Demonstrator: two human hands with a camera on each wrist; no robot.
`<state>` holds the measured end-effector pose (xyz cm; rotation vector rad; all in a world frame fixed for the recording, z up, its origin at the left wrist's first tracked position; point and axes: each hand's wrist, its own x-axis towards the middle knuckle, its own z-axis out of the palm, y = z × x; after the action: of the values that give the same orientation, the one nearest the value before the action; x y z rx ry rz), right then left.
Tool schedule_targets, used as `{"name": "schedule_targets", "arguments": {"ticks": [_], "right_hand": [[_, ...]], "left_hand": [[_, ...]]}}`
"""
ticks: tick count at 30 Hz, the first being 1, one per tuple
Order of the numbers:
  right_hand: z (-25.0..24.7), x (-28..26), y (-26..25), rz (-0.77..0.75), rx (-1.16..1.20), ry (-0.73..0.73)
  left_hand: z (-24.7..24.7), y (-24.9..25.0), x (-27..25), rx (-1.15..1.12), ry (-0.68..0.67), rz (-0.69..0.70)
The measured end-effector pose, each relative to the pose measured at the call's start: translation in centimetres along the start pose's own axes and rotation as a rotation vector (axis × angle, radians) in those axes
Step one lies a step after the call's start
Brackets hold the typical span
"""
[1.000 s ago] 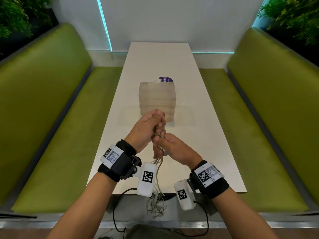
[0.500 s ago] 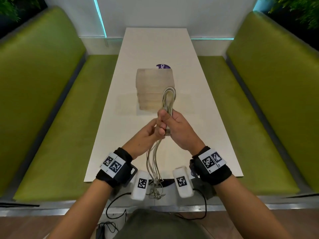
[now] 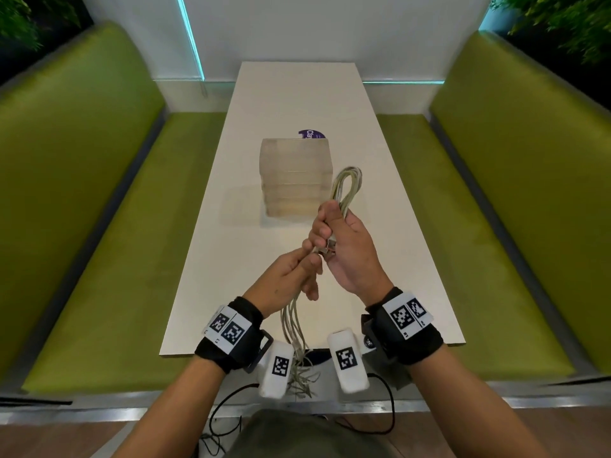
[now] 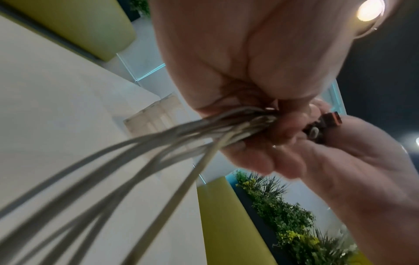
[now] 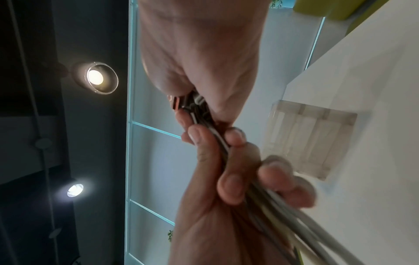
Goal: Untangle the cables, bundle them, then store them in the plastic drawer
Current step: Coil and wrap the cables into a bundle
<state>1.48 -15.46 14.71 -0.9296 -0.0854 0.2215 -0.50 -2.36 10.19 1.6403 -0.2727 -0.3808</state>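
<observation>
Right hand: the right hand (image 3: 347, 246) is curled round the gathered cables (image 3: 347, 186) at centre frame in the head view, with a folded loop standing up above the fist.
Left hand: the left hand (image 3: 291, 279), just below and left of it, pinches the same strands where they leave the fist; the wrist views show both sets of fingers wrapped on the strands.
Change: a second ago both hands sat stacked on the strands with no loop showing; half a second ago a loop stood above them, and now it is taller and has shifted right.
Loose ends: the tails hang from the left hand past the near edge of the white table (image 3: 396, 259).
Meaning: I judge bundling under way, the hanging length not yet folded in.
Drawer: the clear plastic drawer unit (image 3: 296, 180) stands on the table just beyond the hands, all drawers closed, nothing stored.
</observation>
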Motion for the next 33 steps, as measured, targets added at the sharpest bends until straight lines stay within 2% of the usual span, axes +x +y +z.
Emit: {"name": "schedule_targets", "arguments": {"ticks": [4, 8, 10, 14, 17, 19, 22, 25, 27, 30, 33], "right_hand": [[-0.1, 0.5, -1.0, -0.027, -0.059, -0.053], [-0.9, 0.8, -3.0, -0.013, -0.296, -0.148], [-1.4, 0.9, -4.2, -0.010, -0.554, -0.237], [-2.2, 1.0, -6.5, 0.046, -1.323, -0.504], [-1.7, 0.9, -7.2, 0.153, -1.580, -0.758], [-0.9, 0.9, -7.4, 0.225, -1.680, -0.853], [-0.2, 1.3, -6.7, 0.284, -1.797, -0.886], [0.1, 1.8, -5.5, 0.282, -1.934, -0.914], [0.2, 2.0, -5.2, 0.307, -1.943, -0.933], [0.0, 1.7, -5.1, 0.265, -1.926, -0.942], [-0.8, 1.6, -4.3, 0.184, -1.994, -1.009]], "left_hand": [[-0.2, -0.6, -0.5, -0.062, -0.085, -0.014], [-1.1, -0.4, -1.0, -0.171, -0.059, -0.048], [-1.8, -0.1, -1.2, -0.230, -0.067, -0.077], [-2.8, 1.1, -1.3, -0.356, -0.175, -0.153], [-3.2, 1.5, -1.2, -0.375, -0.262, -0.181], [-3.2, 1.9, -1.0, -0.357, -0.290, -0.180], [-2.9, 2.7, -0.9, -0.300, -0.318, -0.194], [-2.5, 3.4, -0.7, -0.035, -0.304, -0.173], [-2.1, 3.8, -0.8, 0.123, -0.269, -0.198], [-1.7, 3.6, -0.9, 0.133, -0.214, -0.226], [-1.7, 2.9, -1.2, 0.103, -0.231, -0.216]]}}
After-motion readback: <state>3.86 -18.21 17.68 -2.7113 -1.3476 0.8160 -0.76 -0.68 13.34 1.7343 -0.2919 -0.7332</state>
